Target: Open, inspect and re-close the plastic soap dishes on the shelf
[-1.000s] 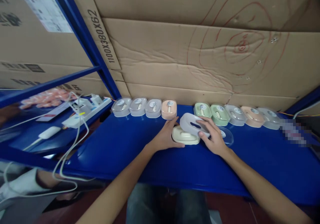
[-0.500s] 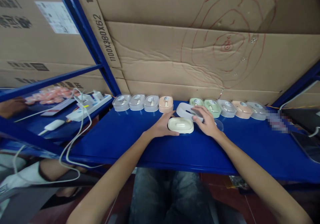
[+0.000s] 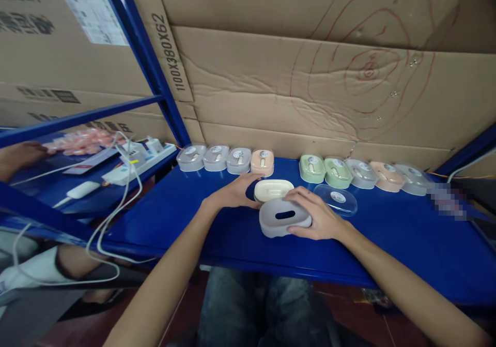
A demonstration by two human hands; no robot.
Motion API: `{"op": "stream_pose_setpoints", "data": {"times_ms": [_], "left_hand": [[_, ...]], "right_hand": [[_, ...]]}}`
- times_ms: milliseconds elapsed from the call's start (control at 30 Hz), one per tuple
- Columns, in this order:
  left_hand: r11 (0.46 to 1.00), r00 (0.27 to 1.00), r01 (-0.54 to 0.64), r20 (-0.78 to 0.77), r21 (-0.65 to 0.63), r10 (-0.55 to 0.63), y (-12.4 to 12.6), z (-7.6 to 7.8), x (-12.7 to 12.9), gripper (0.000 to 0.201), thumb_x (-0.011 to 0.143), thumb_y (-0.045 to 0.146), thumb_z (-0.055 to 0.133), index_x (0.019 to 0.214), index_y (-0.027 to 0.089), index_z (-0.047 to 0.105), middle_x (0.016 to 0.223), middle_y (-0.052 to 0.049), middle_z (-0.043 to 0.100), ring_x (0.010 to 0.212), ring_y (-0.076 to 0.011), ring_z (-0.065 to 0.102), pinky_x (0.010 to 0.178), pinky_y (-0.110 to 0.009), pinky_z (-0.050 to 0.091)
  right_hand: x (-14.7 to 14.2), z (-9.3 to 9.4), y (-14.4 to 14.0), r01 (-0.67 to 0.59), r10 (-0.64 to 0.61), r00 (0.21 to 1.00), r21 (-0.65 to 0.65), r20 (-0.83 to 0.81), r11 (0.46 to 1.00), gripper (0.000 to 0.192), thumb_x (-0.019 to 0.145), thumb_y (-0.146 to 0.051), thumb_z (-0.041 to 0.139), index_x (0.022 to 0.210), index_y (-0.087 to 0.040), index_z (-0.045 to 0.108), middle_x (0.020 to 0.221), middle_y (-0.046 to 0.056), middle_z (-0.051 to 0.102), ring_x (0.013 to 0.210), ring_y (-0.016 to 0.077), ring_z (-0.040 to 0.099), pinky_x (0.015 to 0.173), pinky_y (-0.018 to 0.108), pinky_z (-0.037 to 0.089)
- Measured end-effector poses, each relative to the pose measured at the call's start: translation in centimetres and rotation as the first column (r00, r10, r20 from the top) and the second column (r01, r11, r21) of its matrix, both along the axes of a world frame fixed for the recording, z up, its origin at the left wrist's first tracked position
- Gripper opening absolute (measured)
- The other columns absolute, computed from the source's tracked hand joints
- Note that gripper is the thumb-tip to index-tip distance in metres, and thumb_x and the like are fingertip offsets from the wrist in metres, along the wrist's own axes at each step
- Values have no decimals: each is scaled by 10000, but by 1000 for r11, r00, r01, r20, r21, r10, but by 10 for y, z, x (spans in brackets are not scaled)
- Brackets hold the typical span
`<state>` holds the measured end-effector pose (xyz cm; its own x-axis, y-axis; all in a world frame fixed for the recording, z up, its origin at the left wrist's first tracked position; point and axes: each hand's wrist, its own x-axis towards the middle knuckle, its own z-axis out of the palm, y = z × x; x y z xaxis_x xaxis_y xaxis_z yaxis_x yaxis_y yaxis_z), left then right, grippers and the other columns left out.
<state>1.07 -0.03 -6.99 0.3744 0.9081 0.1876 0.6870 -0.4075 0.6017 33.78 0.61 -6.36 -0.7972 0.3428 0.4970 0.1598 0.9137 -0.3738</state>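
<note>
A person sits at a blue shelf (image 3: 194, 223). Jeans (image 3: 263, 311) show under its front edge.

Closest is a grey tray (image 3: 284, 217) with a dark slot in its middle. It sits on the shelf near the front. The right hand (image 3: 315, 217) wraps around its right side, thumb low at the front and fingers over the top, closed on the tray.

Just behind the grey tray is a cream box (image 3: 273, 189), touching it or almost. The left hand (image 3: 232, 194) is at the box's left end with bent fingers. I cannot tell if it grips the box or only touches it.

To the right of the cream box lies a clear lid (image 3: 336, 199), flat on the shelf, with a round sticker on it.

Farther back, a row of small boxes lines the back edge. On the left are three grey boxes (image 3: 215, 158) and a peach box (image 3: 262, 162). Then comes a gap. On the right are two green boxes (image 3: 325, 170) and three more in grey and peach.

Behind the row stands a cardboard wall (image 3: 310, 93) with red scribbles.

Far left, on another shelf, is a white power strip (image 3: 137, 163) with cables (image 3: 104, 233), and another person's hand (image 3: 17, 155).
</note>
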Motion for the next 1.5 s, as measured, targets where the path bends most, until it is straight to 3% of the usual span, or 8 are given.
{"op": "stream_pose_setpoints", "data": {"times_ms": [267, 500, 767, 1000, 1267, 1400, 1500], "left_hand": [[998, 999, 32, 14, 49, -32, -4, -3, -6, 889, 764, 591, 899, 1537, 298, 571, 1595, -131, 591, 1491, -428, 526, 1262, -646, 390], [995, 1000, 22, -9, 96, -22, -7, -3, 3, 849, 807, 567, 867, 1542, 272, 561, 1575, -117, 607, 1451, -412, 547, 1260, -600, 401], [996, 1000, -1, 10, 93, 1, -8, -3, 6, 839, 796, 579, 869, 1520, 261, 586, 1555, -119, 629, 1442, -421, 562, 1253, -586, 404], [996, 999, -8, 34, 91, 5, -8, -5, 4, 861, 792, 574, 875, 1537, 265, 573, 1577, -122, 615, 1445, -411, 568, 1263, -582, 398], [996, 1000, -13, 29, 88, 11, -8, -4, 6, 853, 785, 586, 871, 1520, 260, 589, 1533, -121, 647, 1401, -421, 589, 1237, -592, 418], [997, 999, -26, 27, 78, 24, -7, -6, 6, 883, 767, 567, 889, 1529, 247, 579, 1527, -135, 643, 1409, -429, 576, 1229, -599, 423], [998, 999, -22, 28, 62, 20, -6, -7, 5, 949, 759, 544, 909, 1572, 228, 533, 1571, -157, 606, 1446, -430, 541, 1242, -604, 403]], "right_hand": [[-6, -10, -2, 35, -43, 989, 60, 141, 998, 893, 829, -661, 849, 1549, -250, 516, 1415, 174, 598, 1329, 389, 612, 1123, 582, 552], [-6, -5, -4, 66, -74, 985, 55, 158, 996, 1021, 775, -671, 882, 1612, -272, 453, 1470, 182, 590, 1391, 429, 561, 1194, 671, 453], [-2, -2, 0, 40, -40, 992, 1, 121, 999, 1042, 776, -633, 896, 1632, -281, 417, 1482, 172, 597, 1377, 412, 575, 1189, 619, 467], [-3, -2, 0, 28, -30, 990, 16, 136, 999, 1053, 778, -608, 899, 1644, -281, 398, 1523, 170, 593, 1421, 417, 562, 1238, 652, 412], [-3, -6, 2, 20, -24, 990, 32, 142, 999, 1038, 782, -573, 895, 1641, -274, 396, 1504, 166, 611, 1390, 412, 582, 1203, 655, 461], [-2, -8, 3, 29, -30, 994, 16, 107, 999, 968, 788, -556, 890, 1593, -271, 432, 1472, 159, 630, 1367, 402, 602, 1216, 652, 449], [1, -3, 5, 35, -35, 999, -17, 31, 999, 858, 804, -539, 873, 1522, -273, 485, 1396, 148, 663, 1276, 382, 645, 1145, 608, 509]]}}
